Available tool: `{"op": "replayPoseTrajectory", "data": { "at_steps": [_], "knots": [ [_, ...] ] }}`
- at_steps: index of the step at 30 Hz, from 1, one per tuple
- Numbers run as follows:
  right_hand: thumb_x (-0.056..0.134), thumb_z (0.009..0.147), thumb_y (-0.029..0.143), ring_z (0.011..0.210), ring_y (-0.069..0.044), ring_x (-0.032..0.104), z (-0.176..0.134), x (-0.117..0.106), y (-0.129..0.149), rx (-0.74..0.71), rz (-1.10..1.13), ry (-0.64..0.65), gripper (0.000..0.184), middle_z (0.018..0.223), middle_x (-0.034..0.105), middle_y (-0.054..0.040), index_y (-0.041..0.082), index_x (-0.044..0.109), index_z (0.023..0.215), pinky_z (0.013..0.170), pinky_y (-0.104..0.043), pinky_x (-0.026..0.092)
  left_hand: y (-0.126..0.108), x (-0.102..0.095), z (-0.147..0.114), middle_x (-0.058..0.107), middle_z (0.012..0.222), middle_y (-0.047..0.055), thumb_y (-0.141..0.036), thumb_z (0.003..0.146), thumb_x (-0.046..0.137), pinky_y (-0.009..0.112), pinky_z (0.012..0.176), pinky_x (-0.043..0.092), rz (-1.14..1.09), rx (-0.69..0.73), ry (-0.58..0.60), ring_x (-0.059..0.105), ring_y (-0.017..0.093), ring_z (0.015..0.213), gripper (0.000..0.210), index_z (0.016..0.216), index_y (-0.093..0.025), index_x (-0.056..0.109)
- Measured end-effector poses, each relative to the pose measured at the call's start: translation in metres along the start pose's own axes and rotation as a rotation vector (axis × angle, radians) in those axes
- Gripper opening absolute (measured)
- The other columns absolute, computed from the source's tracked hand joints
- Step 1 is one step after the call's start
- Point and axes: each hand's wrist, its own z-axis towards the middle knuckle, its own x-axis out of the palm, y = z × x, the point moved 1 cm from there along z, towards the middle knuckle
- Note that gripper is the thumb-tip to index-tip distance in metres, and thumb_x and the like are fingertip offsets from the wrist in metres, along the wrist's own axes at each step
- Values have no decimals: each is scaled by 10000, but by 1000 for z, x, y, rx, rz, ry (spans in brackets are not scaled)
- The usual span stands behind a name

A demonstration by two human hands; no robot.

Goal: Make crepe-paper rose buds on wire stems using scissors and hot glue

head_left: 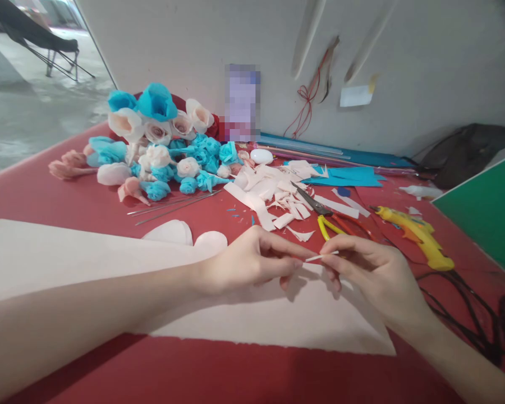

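A thin, pale strip (322, 256), which looks like rolled or folded paper, spans the fingertips of both hands. My right hand (372, 272) pinches its right end between thumb and fingers. At its left end, the thumb and index finger of my left hand (252, 261) close on the tip. Both hands are above a large sheet of pale crepe paper (278, 331) lying on the red table (185, 370). Just beyond my left wrist lie rounded white paper petals (211, 240). Yellow-handled pliers (329, 226) rest behind my right fingers, partly hidden.
Blue, white and pink paper flowers (157, 132) crowd the back left, with thin wires (172, 206) in front. Paper scraps (273, 191) and scissors (313, 201) lie mid-table. A yellow glue gun (421, 238), black cable (467, 314) and green board (488, 210) are on the right.
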Motion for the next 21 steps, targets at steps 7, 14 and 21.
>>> {"op": "replayPoseTrajectory", "data": {
  "at_steps": [7,14,21],
  "knots": [
    [628,759,348,455,-94,482,-1,1,0,53,42,7,172,530,526,24,185,576,765,466,-204,422,4,-1,2,546,499,-36,-136,736,531,133,340,242,-16,-3,1,308,14,371,302,1004,-171,664],
    [630,757,341,455,-84,475,-2,2,-1,74,58,11,156,544,516,29,192,585,769,457,-194,415,7,0,2,550,458,-52,-61,686,510,121,334,241,-44,-37,-31,306,8,350,352,975,-174,677],
    [620,753,338,454,-82,455,-2,4,1,124,28,-15,162,556,510,26,184,571,749,441,-193,389,8,2,3,562,471,-47,-74,686,518,113,358,246,-70,-47,-50,356,8,384,326,958,-148,681]
  ]
}}
